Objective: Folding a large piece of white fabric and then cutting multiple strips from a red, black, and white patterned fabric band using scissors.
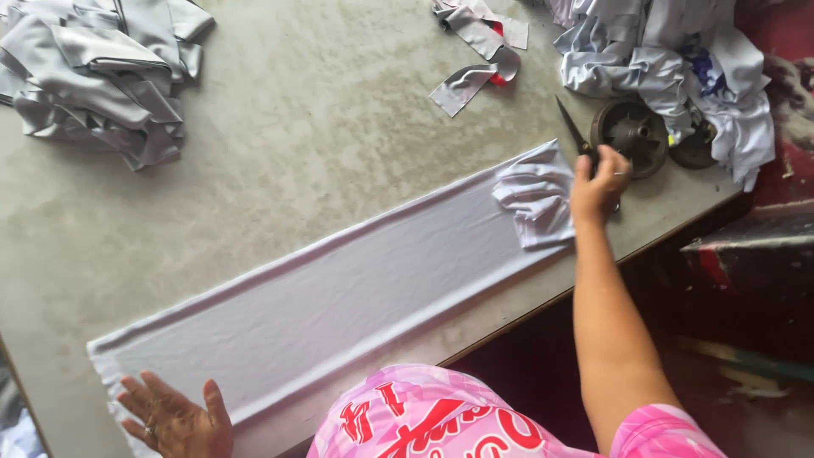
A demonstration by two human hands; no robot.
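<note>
Fabric strip position and hand contact

Fabric strip [339, 297], pale lilac, lies flat and diagonal across the table [322, 127]. Left hand [174, 416] rests on its near end, fingers spread, palm down. Right hand [598, 187] sits at the far end, beside a bunched fold, closed around the handles of scissors [575, 131]. Metal wheel [632, 136] lies just beyond. Cut fabric pile [102, 72] lies well apart.
</note>
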